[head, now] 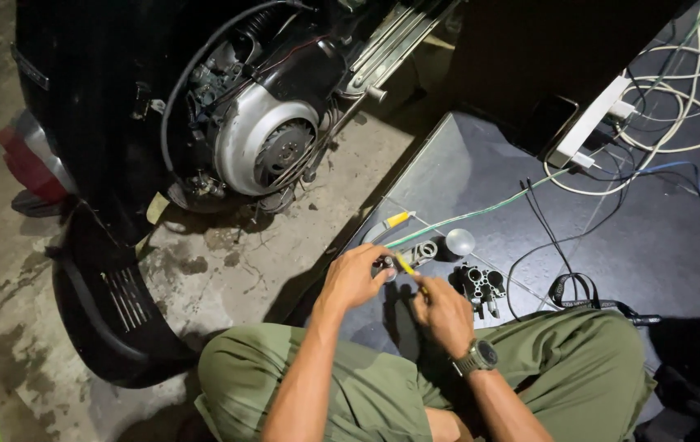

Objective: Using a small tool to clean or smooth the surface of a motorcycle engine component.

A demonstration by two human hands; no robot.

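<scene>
Small metal part (pixel 386 266): you hold it just above the dark tiled step (pixel 481 164), in front of your knees, between your two hands.
Left hand (pixel 352 278): your fingers are curled shut around the small metal part, thumb side turned toward the right hand.
Right hand (pixel 442 311): closed on a yellow-handled tool (pixel 408 268) — its tip meets the part in your left hand. A wristwatch (pixel 478 358) sits on this wrist.
Black carburettor body (pixel 481 284): it lies on the step just right of your right hand, its round bores facing up.
Round silver cap (pixel 459 241): it rests on the step just beyond the carburettor body, apart from both hands.
Ring-shaped metal piece (pixel 423 250): it lies beside the cap, just past your fingertips.
Second yellow-handled tool (pixel 391 222): it lies on the step near its edge, a little beyond your left hand.
Green wire (pixel 481 213): it runs across the step from near the tools toward the upper right.
White power strip (pixel 591 123): it sits well off at the upper right, among a tangle of white and black cables (pixel 677 115).
Scooter (pixel 202 106): it stands on the stained concrete floor (pixel 227 270) to your left — the side is open, with the silver engine fan cover (pixel 264 139) showing.
Your legs (pixel 366 385): in olive-green trousers, folded at the bottom of the view.
</scene>
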